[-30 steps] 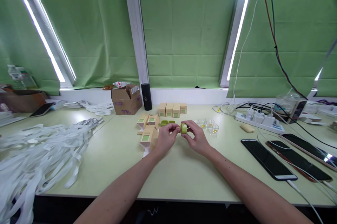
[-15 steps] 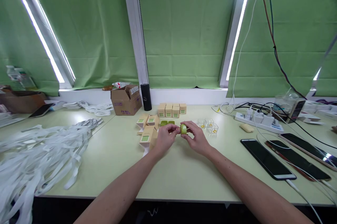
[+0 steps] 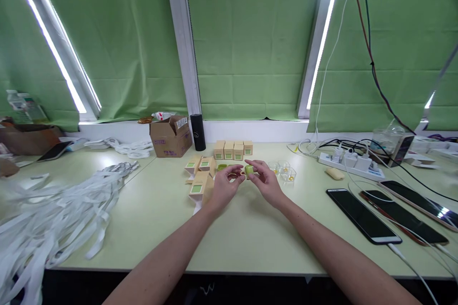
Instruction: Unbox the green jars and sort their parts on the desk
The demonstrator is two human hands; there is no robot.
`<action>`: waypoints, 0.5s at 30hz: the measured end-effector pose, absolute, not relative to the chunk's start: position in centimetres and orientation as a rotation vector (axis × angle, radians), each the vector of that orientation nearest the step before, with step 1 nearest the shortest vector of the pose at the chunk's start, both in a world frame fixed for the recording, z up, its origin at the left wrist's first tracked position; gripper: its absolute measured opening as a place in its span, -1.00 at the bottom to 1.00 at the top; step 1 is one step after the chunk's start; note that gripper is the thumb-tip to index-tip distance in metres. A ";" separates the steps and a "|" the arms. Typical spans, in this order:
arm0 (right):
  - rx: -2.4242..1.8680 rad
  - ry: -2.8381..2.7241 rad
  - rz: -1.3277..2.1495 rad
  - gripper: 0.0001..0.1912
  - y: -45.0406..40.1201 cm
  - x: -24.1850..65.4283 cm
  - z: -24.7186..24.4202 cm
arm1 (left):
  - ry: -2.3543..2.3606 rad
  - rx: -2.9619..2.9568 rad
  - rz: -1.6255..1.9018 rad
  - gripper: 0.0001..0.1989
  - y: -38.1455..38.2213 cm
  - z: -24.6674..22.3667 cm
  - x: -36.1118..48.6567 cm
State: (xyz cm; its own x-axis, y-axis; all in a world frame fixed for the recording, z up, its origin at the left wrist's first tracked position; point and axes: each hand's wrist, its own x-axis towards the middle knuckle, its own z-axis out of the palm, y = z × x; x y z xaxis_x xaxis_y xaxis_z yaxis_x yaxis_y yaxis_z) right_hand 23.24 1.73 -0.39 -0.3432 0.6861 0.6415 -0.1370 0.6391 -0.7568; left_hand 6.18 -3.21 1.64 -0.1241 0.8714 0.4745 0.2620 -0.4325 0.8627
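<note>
My right hand (image 3: 266, 182) holds a small green block, which looks like a tealight candle (image 3: 249, 170), between thumb and fingertips. My left hand (image 3: 226, 185) is pinched just left of it, with a tiny reddish-gold piece (image 3: 243, 173) at its fingertips, too small to name. Behind my left hand sit more green pieces (image 3: 222, 167), partly hidden by the fingers. Clear little cups (image 3: 289, 174) with yellow spots in them stand right of my right hand. Opened kraft boxes (image 3: 201, 187) with green labels lie beside my left hand.
Several closed kraft boxes (image 3: 229, 150) stand in a row behind. White straps (image 3: 71, 209) cover the left of the table. Phones (image 3: 363, 215) with cables and a power strip (image 3: 352, 166) lie right. A carton (image 3: 171, 138) and a black cylinder (image 3: 198, 132) stand at the back.
The green candle has turned in my right fingers. My left fingertips have come slightly away from it. At the far left edge, a blurred brownish shape has come into view over the straps.
</note>
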 end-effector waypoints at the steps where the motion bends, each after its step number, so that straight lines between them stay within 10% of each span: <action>1: -0.454 -1.711 0.894 -0.56 1.9 23.3 -0.4 | 1.246 1.672 1.595 -0.69 -3.2 1.6 6.1; 15: -0.450 -1.995 0.287 -0.44 1.4 24.2 0.3 | 1.286 1.938 1.545 -0.53 -3.2 1.4 5.9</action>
State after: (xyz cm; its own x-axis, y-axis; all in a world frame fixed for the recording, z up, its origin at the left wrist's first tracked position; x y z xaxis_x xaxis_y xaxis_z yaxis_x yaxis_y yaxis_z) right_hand 24.15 1.43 0.32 -0.4044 0.4330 0.8056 0.1883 0.9014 -0.3899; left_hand 5.89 -3.22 1.36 -0.0051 0.8093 0.5874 0.4305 -0.5284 0.7317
